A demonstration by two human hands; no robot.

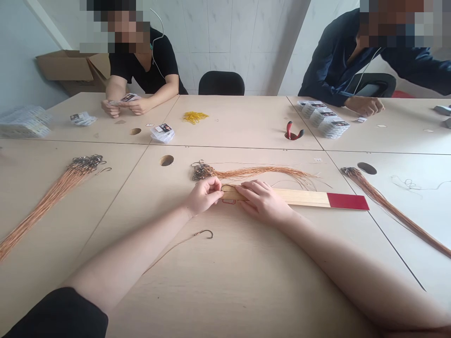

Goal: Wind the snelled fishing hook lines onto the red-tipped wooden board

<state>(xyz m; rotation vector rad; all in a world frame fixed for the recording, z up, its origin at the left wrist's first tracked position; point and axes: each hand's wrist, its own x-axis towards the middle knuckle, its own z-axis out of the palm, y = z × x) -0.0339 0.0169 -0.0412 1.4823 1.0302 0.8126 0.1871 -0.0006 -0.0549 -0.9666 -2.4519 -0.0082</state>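
A long pale wooden board (306, 197) with a dark red end lies across the table before me. My left hand (205, 196) is closed in a pinch at the board's left end, on a small hook that is partly hidden by the fingers. My right hand (262, 201) lies on the board with its fingers pressed together, over a thin line by the hook; what it grips is hidden. Behind the board lies a bundle of copper-coloured lines (260, 172) with dark hooks at its left end. A single hook (204, 233) with a line lies nearer me.
More hooked line bundles lie at left (52, 204) and right (398, 211). Red-handled pliers (294, 131) stand in a table hole. Yellow pieces (195, 117) and stacked packets (331, 123) lie farther back. Two people sit across the table.
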